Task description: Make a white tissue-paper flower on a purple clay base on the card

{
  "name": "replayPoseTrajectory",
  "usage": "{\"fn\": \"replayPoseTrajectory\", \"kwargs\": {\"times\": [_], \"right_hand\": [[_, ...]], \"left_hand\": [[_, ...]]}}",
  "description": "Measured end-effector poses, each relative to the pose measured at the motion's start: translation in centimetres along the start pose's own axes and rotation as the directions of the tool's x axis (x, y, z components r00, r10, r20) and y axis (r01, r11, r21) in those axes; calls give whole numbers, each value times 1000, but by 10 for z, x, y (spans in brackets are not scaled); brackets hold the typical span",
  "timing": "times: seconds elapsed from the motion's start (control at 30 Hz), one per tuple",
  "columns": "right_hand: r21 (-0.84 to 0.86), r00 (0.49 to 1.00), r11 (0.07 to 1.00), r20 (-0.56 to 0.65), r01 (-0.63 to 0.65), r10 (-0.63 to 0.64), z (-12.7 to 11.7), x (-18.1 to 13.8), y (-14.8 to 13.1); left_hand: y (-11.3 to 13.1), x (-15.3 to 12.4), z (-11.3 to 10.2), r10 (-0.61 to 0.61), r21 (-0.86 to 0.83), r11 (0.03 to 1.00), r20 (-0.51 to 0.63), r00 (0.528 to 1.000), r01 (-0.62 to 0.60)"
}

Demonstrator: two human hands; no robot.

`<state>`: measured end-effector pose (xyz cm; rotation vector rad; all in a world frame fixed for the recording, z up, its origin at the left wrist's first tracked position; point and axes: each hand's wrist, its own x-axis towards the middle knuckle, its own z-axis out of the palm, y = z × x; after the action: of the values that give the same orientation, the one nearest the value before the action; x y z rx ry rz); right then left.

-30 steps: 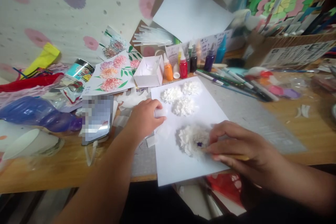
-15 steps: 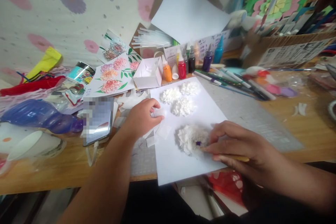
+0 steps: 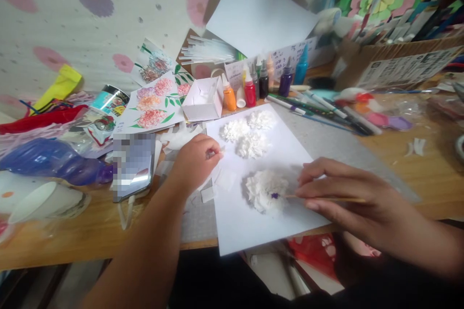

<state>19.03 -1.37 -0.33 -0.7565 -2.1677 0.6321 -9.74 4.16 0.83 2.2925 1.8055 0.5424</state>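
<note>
A white sheet of paper point(image 3: 253, 222) lies on the table in front of me with several white tissue flowers stuck to it. My right hand point(image 3: 348, 198) pinches a thin wooden stick point(image 3: 326, 198) whose purple tip touches the nearest tissue flower point(image 3: 263, 188). Three smaller tissue flowers point(image 3: 248, 135) sit at the sheet's far end. My left hand point(image 3: 194, 161) rests on the sheet's left edge, fingers closed on a small white tissue piece point(image 3: 213, 153).
Small paint bottles point(image 3: 253, 88) and a white open box point(image 3: 203, 99) stand beyond the sheet. Markers point(image 3: 326, 111) lie at the right. A painted flower card point(image 3: 152, 104), a phone point(image 3: 132, 164), a blue bottle point(image 3: 50, 159) and a cup point(image 3: 43, 200) crowd the left.
My right hand has drawn back to the right, so the stick now shows between fingers and flower. My left hand has curled tighter on the tissue piece.
</note>
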Motion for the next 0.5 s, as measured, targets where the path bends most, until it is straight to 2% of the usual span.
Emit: {"fn": "replayPoseTrajectory", "kwargs": {"times": [0.17, 0.27, 0.4, 0.5], "right_hand": [[27, 1000, 1000, -6, -11, 11, 1, 0, 1], [47, 1000, 999, -21, -19, 20, 0, 2, 1], [49, 999, 998, -29, -27, 29, 1, 3, 1], [63, 999, 997, -13, -35, 36, 4, 3, 0]], "left_hand": [[-2, 0, -8, -55, -69, 996, 62, 997, 60], [2, -1, -8, -58, -105, 992, 44, 997, 63], [18, -7, -5, 49, -327, 943, -20, 999, -53], [33, -14, -3, 137, -563, 821, 25, 990, -99]]}}
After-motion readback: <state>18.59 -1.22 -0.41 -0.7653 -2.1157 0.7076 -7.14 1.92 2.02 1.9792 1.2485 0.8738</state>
